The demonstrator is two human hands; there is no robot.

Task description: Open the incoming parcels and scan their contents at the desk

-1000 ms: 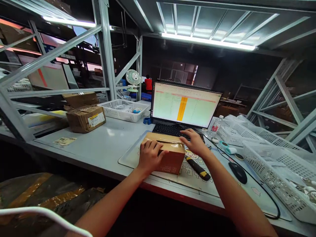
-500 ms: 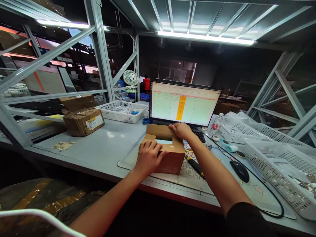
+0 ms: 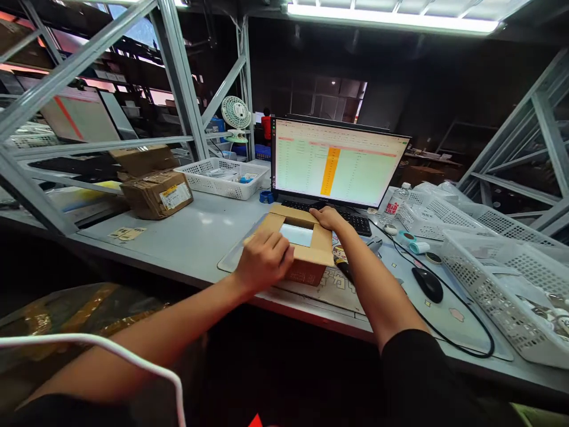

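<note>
Box (image 3: 306,261) flaps stood open on the worktop (image 3: 200,237); left hand (image 3: 262,264) clamped its near flap, right hand (image 3: 326,218) pinned the far one, best kept spread evenly.

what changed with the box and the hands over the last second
The cardboard box went from closed to open: the right hand moved from the keyboard side onto the far flap and folded it back, and the near flaps are spread too, showing something pale inside. The left hand stayed on the near left edge. The box, utility knife, mouse and monitor kept their places.
</note>
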